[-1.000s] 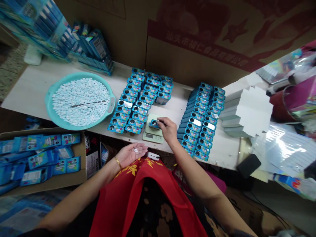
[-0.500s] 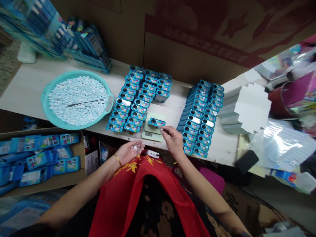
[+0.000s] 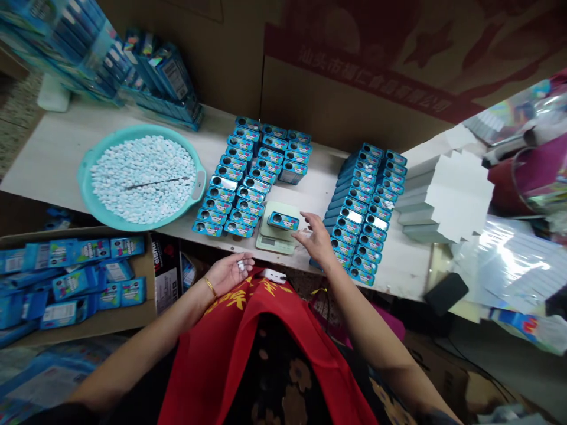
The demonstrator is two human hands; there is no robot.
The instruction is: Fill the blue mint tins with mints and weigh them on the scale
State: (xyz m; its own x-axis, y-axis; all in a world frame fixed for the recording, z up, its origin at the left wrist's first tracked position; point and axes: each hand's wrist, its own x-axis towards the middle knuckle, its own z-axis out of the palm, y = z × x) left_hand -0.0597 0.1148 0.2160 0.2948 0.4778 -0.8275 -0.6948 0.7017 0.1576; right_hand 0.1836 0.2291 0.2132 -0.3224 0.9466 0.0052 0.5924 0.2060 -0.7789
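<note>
Mostly blue box (image 3: 284, 221), dark round hole, bright print, on scale (image 3: 280, 235).

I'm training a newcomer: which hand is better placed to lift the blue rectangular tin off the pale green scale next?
Probably the right hand: it is open, seemingly empty and close beside the tin on the scale. The left hand is farther off, palm up, holding small white pellets.

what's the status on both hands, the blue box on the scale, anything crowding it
Left hand palm up, holding white pellets. Right hand open beside blue box. Blue box on scale, rows of boxes either side.
</note>
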